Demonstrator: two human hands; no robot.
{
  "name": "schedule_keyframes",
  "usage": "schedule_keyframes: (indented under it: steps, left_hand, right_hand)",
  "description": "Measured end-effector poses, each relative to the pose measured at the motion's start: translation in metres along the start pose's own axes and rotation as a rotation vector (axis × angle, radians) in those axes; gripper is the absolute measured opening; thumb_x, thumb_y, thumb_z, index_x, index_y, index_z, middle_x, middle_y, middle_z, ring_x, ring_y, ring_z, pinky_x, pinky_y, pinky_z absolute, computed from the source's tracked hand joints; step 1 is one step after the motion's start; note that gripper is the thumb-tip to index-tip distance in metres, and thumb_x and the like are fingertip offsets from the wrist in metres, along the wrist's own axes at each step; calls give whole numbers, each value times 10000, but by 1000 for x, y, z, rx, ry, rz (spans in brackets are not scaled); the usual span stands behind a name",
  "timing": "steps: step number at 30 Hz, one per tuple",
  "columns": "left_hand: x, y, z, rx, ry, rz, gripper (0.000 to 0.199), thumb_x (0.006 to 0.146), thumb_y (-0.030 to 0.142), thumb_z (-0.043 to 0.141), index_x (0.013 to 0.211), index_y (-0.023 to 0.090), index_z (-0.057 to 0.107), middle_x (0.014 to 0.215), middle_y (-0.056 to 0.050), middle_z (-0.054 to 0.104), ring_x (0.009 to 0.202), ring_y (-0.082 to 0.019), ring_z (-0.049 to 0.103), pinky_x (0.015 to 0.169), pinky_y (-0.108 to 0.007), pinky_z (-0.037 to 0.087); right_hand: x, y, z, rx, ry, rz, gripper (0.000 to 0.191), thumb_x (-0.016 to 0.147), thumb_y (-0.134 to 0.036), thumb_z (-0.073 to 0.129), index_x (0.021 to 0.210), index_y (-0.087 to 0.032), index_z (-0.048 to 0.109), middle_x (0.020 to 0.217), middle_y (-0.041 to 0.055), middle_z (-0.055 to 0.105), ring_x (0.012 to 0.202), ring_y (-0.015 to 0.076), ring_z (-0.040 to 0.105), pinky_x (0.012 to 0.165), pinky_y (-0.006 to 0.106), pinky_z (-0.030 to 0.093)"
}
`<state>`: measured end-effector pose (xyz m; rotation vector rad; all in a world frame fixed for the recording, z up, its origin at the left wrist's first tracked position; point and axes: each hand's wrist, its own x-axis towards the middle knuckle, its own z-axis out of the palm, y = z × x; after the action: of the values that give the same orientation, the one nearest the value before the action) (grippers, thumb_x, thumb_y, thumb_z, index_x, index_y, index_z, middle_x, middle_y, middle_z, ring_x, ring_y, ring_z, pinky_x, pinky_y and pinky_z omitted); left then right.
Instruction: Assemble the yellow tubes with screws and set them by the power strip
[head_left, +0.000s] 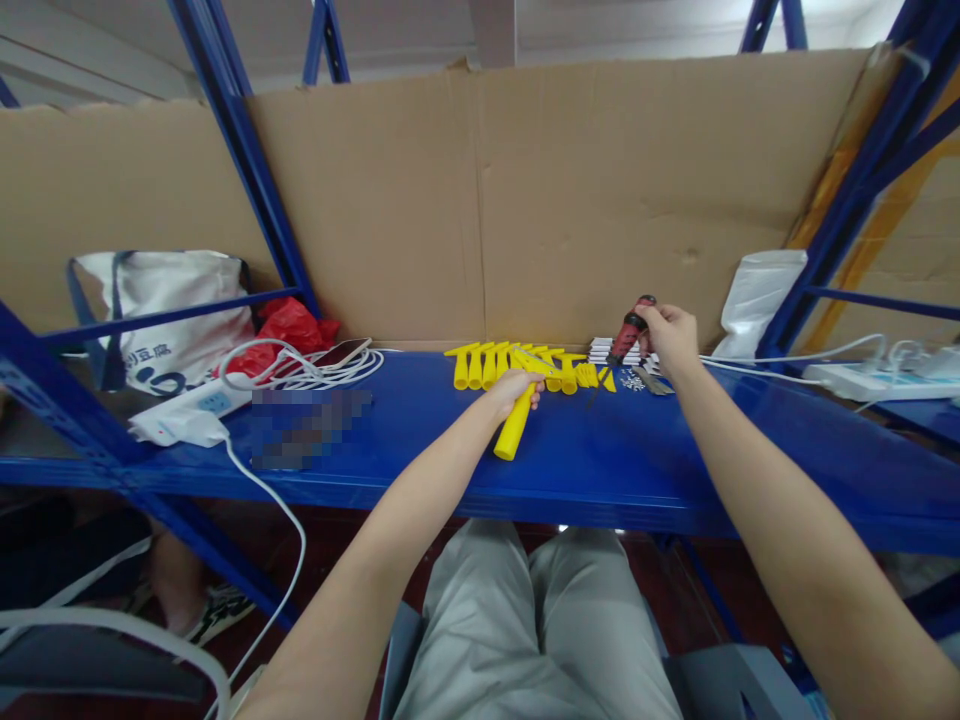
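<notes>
My left hand (pixel 520 392) is closed around a yellow plastic handle (pixel 511 438), its round end tilted toward me over the blue shelf. In my right hand (pixel 670 335) is a red-and-black screwdriver (pixel 626 335), held by its upper end with the shaft pointing down and to the left. Behind my left hand stretches a row of similar yellow handles (pixel 475 370). Small yellow pieces (pixel 586 375) lie to their right. Below the screwdriver are a pile of small silvery screws (pixel 632 380), flat metal pieces (pixel 655 381) and a stack of white packets (pixel 600 350).
A cardboard sheet (pixel 600 200) stands along the back. At left are a power strip (pixel 202 405), coiled white cables (pixel 330 368), a red plastic bag (pixel 289 335) and a cloth bag (pixel 172 300). Another power strip (pixel 870 382) and a white pouch (pixel 761 300) are at right.
</notes>
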<state>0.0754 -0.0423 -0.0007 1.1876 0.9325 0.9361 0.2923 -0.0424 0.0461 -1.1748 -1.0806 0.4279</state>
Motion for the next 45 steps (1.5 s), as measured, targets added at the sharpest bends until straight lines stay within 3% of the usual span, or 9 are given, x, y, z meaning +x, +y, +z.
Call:
schedule_keyframes:
  steps: [5, 10, 22, 30, 39, 45]
  left_hand:
    - [0, -1, 0, 34, 36, -6, 177, 840, 39, 407, 721, 166, 434, 433, 76, 411, 308, -52, 347, 342, -176, 311]
    - [1, -2, -1, 25, 62, -17, 169, 838, 41, 412, 729, 168, 431, 433, 77, 410, 310, -56, 350, 346, -180, 307]
    - [1, -2, 0, 6, 65, -27, 180, 840, 57, 462, 700, 168, 443, 440, 69, 419, 320, -49, 350, 361, -173, 307]
    - [-1, -1, 0, 8, 58, -28, 194, 854, 44, 442, 703, 166, 446, 434, 66, 427, 317, -51, 356, 360, -168, 303]
    - [1, -1, -2, 9, 43, -33, 167, 828, 54, 469, 705, 166, 452, 448, 63, 427, 323, -52, 356, 363, -176, 307]
    - [1, -1, 0, 8, 60, -17, 167, 829, 51, 460, 712, 170, 451, 447, 68, 413, 321, -54, 351, 364, -183, 304]
  right_hand:
    - [3, 15, -3, 133, 188, 81, 175, 789, -369, 518, 708, -218, 487, 460, -45, 455, 390, 135, 489, 383, 262, 417]
    - [5, 21, -14, 252, 244, 162, 210, 810, -432, 461, 794, -224, 489, 509, -32, 495, 469, 155, 580, 443, 278, 499]
    - [-10, 23, 3, 330, 128, 132, 245, 751, -443, 523, 722, -235, 398, 484, -61, 446, 415, 133, 542, 410, 261, 486]
    - [-15, 17, 4, 373, 146, 164, 206, 773, -372, 512, 724, -230, 371, 486, -78, 434, 396, 108, 540, 426, 235, 501]
    - [-12, 23, 4, 331, 115, 131, 307, 746, -481, 531, 741, -239, 341, 514, -77, 442, 455, 139, 605, 421, 244, 505]
    - [-14, 20, 5, 321, 133, 167, 254, 764, -421, 523, 747, -243, 343, 521, -66, 483, 474, 148, 614, 427, 258, 513]
